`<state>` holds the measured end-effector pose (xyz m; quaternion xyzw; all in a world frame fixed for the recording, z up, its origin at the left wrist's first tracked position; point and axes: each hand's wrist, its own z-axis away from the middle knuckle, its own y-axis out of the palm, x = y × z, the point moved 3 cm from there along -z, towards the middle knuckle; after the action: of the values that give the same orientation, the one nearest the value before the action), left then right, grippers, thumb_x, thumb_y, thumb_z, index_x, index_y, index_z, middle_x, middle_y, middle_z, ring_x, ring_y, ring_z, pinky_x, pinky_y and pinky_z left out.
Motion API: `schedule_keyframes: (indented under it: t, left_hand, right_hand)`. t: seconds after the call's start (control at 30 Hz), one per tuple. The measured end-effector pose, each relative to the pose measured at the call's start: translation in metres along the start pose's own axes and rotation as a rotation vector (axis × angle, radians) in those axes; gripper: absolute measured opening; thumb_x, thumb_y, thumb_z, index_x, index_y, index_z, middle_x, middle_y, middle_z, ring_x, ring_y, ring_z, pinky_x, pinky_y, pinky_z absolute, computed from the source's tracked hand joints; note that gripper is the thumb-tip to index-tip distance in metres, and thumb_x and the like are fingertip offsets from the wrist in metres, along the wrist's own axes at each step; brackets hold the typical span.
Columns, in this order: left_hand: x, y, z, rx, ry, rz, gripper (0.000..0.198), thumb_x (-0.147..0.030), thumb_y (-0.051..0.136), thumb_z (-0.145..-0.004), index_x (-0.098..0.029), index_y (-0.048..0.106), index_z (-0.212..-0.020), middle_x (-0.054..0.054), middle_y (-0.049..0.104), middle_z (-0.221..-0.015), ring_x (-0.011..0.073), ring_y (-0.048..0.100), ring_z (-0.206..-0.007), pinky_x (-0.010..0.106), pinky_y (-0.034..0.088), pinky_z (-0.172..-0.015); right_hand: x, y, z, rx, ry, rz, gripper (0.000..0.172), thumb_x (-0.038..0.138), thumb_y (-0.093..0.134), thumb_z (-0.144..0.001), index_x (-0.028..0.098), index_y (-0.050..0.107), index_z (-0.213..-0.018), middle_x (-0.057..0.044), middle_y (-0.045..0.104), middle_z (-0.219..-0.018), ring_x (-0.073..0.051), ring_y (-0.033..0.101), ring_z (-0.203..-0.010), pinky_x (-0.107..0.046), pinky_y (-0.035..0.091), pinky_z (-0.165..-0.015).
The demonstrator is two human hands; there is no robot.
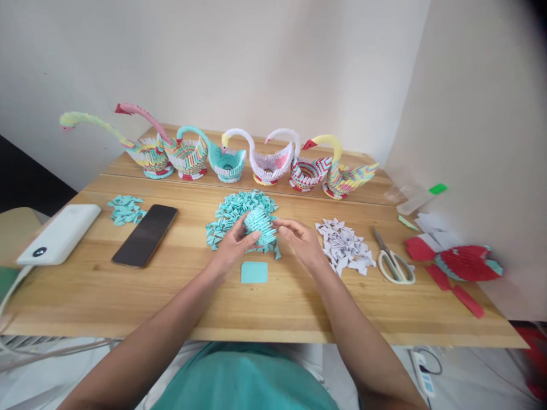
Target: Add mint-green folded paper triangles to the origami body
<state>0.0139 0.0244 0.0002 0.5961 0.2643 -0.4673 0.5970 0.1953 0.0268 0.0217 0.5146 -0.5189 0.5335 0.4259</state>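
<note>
My left hand [235,242] is closed around the left side of a turquoise 3D origami body [260,223], built from rows of folded paper pieces. The thumb presses on its near side. At the body's right edge, my right hand [299,239] has its thumb and fingertips drawn together on it; any small piece between them is too small to make out. Behind and beneath the body spreads a heap of turquoise folded paper pieces [243,205]. A flat turquoise paper rectangle [254,272] lies on the table just in front of my hands.
Several paper swans [271,162] line the back of the wooden table [179,307]. To the right are white folded pieces [346,247], scissors [393,262] and a red paper model [468,263]. Leftward lie a phone [145,236], a small turquoise pile [127,210] and a white power bank [60,234].
</note>
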Motion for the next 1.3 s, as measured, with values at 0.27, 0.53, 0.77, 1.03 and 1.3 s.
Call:
schedule_keyframes:
  t: [0.27, 0.53, 0.77, 1.03, 1.3]
  left_hand:
    - [0.005, 0.000, -0.001, 0.096, 0.029, 0.014, 0.083, -0.034, 0.081, -0.073, -0.035, 0.044, -0.147, 0.008, 0.061, -0.134, 0.0254, 0.062, -0.115, 0.042, 0.054, -0.094]
    - [0.009, -0.003, -0.002, 0.061, 0.065, -0.028, 0.083, -0.034, 0.083, -0.071, -0.034, 0.047, -0.145, 0.008, 0.061, -0.134, 0.0251, 0.063, -0.112, 0.040, 0.055, -0.091]
    - [0.009, -0.001, -0.002, 0.016, 0.070, -0.040, 0.083, -0.033, 0.084, -0.068, -0.031, 0.048, -0.144, 0.007, 0.062, -0.133, 0.0255, 0.061, -0.115, 0.036, 0.055, -0.089]
    - [0.007, 0.004, 0.000, 0.048, -0.015, 0.148, 0.065, -0.033, 0.082, -0.073, -0.026, 0.057, -0.132, 0.007, 0.065, -0.123, 0.0220, 0.066, -0.104, 0.041, 0.055, -0.094]
    - [0.010, 0.000, -0.001, 0.043, -0.026, 0.208, 0.053, -0.031, 0.081, -0.076, -0.023, 0.060, -0.124, 0.005, 0.065, -0.116, 0.0160, 0.066, -0.094, 0.041, 0.056, -0.095]
  right_hand:
    - [-0.006, 0.007, 0.003, 0.048, 0.026, -0.020, 0.027, 0.048, 0.073, -0.078, 0.022, 0.075, -0.085, -0.001, 0.072, -0.080, -0.016, 0.062, -0.072, -0.028, 0.050, -0.070]
    - [-0.005, 0.010, 0.003, 0.090, 0.090, -0.129, 0.027, 0.048, 0.074, -0.076, 0.021, 0.072, -0.079, 0.000, 0.070, -0.076, -0.014, 0.059, -0.069, -0.027, 0.047, -0.070]
    - [0.001, 0.017, 0.006, 0.044, 0.020, -0.053, 0.028, 0.048, 0.074, -0.076, 0.021, 0.068, -0.074, 0.001, 0.064, -0.071, -0.014, 0.055, -0.065, -0.026, 0.044, -0.063]
    - [0.000, 0.009, 0.004, -0.016, -0.083, -0.076, 0.050, 0.064, 0.051, -0.091, 0.023, 0.074, -0.107, -0.006, 0.076, -0.106, -0.022, 0.068, -0.101, -0.035, 0.051, -0.093]
    - [-0.003, -0.013, -0.005, -0.115, -0.095, 0.089, 0.045, 0.057, 0.053, -0.093, 0.020, 0.074, -0.107, -0.007, 0.078, -0.101, -0.024, 0.071, -0.097, -0.037, 0.053, -0.091]
